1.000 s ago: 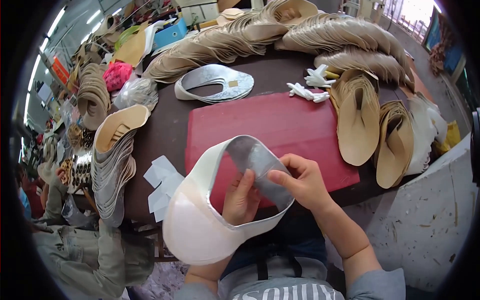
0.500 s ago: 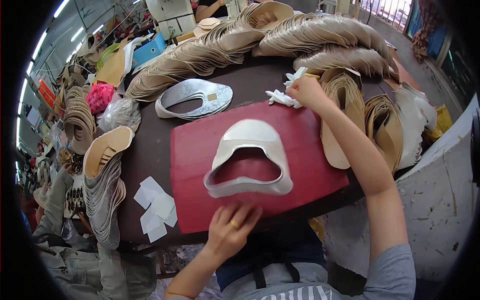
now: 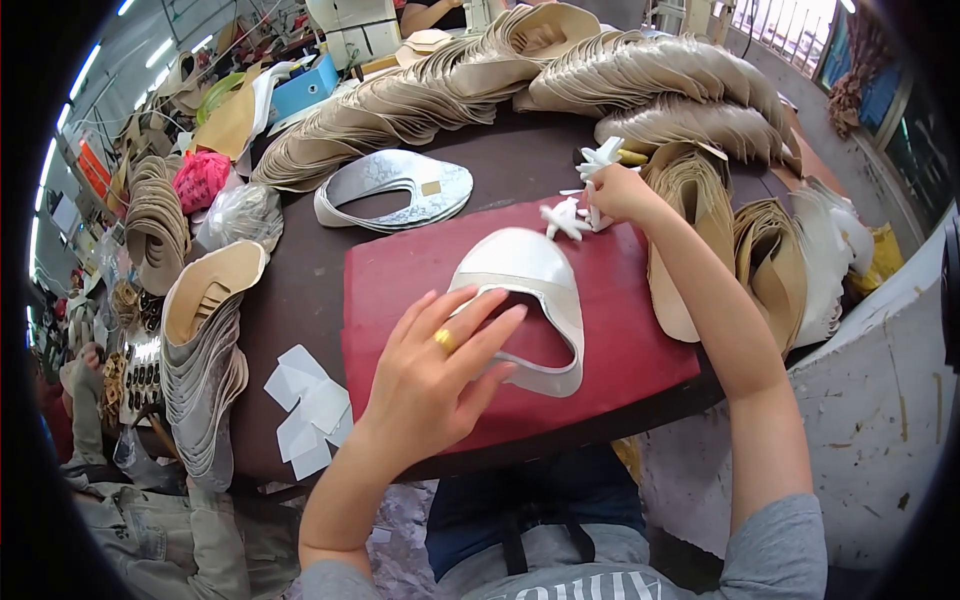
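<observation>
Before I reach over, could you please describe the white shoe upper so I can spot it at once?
A red mat lies on the dark table. There, partly hidden by the left hand, is the white shoe upper: single and plain, unlike the stacked patterned shoe pieces beyond.

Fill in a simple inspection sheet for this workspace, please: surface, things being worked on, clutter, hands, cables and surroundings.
Surface: dark brown table, with a red mat on it.
Job's things: white shoe upper over the mat; small white pieces beyond it.
Clutter: stacked tan pieces along the far side; white paper pieces at left.
Left hand: fingers spread over the upper's left side; contact unclear.
Right hand: at the small white pieces; grip hidden.
Cables: cannot tell; thin background lines are too small.
Surroundings: co-worker's sleeve at left; marked white panel at right.
</observation>
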`<state>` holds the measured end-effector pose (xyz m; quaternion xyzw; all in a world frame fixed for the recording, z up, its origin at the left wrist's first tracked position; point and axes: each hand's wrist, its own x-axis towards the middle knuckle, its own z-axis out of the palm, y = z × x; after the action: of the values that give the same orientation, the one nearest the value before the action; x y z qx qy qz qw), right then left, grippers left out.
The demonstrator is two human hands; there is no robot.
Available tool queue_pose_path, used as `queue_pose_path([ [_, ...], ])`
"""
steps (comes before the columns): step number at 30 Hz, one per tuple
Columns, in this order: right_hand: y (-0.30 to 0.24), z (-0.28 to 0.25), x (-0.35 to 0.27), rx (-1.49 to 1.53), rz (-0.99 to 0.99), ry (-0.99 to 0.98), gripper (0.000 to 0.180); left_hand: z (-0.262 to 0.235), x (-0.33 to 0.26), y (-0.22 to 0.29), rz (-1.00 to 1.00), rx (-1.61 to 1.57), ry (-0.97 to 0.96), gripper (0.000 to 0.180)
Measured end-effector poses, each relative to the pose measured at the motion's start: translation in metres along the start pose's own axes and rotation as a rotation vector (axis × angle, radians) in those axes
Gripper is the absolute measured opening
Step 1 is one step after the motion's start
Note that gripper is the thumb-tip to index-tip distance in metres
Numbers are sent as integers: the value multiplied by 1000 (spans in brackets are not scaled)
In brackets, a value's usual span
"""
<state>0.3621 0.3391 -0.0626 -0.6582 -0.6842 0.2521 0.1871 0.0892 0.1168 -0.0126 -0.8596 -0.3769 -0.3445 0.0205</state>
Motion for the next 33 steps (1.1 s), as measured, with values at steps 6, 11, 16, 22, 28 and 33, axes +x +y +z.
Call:
queue_pose_path([
  [6,16,-16,-23,487,108,75,19,-20,18,-7,-531,-273,-710,43],
  [11,-24,-20,-105,777,-242,493,23,-10,2,-4,-684,-421,-360,41],
  [16,-80,22,-213,1051,-478,313,28,3,-11,-13,-632,-891,-135,41],
  [22,-85,73,-219,1117,-419,287,23,7,-1,3,-756,-1185,-111,43],
  [28,-85,85,-215,890,-523,474,21,9,-6,1,-710,-1156,-129,45],
  [33,-86,89,-214,843,-514,530,21,16,-6,5,-696,-1113,-87,40],
])
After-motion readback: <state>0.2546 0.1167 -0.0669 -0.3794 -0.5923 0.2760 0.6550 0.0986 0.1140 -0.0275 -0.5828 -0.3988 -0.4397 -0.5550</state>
